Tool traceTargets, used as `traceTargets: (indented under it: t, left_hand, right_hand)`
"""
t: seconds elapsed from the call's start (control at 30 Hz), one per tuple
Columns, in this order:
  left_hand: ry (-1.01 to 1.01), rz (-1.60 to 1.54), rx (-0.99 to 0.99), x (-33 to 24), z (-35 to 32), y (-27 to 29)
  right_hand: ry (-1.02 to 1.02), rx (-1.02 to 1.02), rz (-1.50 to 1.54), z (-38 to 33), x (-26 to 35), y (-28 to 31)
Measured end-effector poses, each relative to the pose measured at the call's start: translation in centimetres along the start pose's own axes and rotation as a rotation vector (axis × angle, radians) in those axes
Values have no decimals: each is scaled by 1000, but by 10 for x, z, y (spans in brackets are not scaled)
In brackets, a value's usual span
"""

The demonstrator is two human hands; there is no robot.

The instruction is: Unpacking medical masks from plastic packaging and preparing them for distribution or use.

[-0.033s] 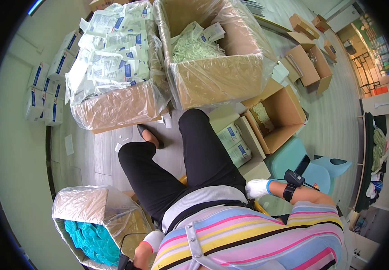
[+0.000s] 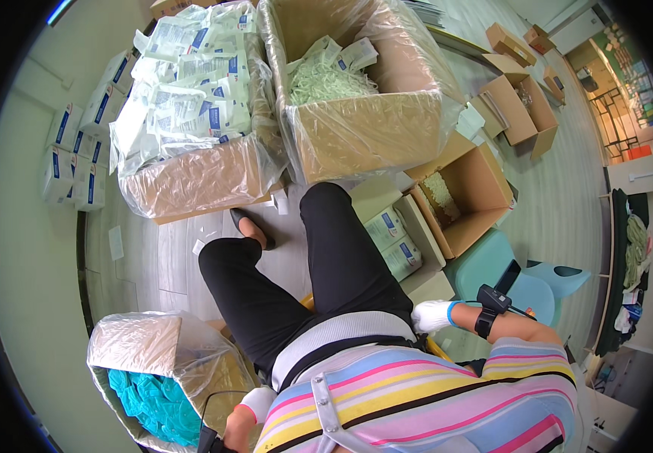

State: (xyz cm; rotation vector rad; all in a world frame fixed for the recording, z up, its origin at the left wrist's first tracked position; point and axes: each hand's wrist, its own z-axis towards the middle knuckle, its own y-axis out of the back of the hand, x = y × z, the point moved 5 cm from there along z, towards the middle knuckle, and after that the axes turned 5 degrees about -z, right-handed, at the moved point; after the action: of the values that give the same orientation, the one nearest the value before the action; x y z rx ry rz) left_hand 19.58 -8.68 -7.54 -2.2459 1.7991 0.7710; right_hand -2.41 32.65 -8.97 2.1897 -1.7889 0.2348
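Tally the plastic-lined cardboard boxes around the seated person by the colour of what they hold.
Box of white-and-blue packets: 1
Box of pale green packets: 1
Box of teal items: 1
Total: 3

surface: pale wood-plank floor [image 2: 138, 257] | plastic-lined carton of white-and-blue packets [image 2: 190, 113] | plastic-lined carton of pale green strips [image 2: 357, 98] | open cardboard boxes [image 2: 466, 192] | small white-and-blue boxes [image 2: 77, 151] | bag-lined box of teal items [image 2: 153, 377]
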Motion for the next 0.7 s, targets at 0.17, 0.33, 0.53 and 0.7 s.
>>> traceTargets:
  t: [0.17,0.33,0.53,0.7]
  left_hand:
    - [-35,47,-3,6,1,2]
    - [-40,69,21,9,7,3]
    - [-30,100,37,16,12,-4]
    - [-11,77,13,12,15,0]
  right_hand:
    - [-5,19,28,-4,4,3]
    - [-25,16,40,-3,3,4]
    - [-31,35,41,-1,1,1]
    - [5,-34,24,2,1,1]
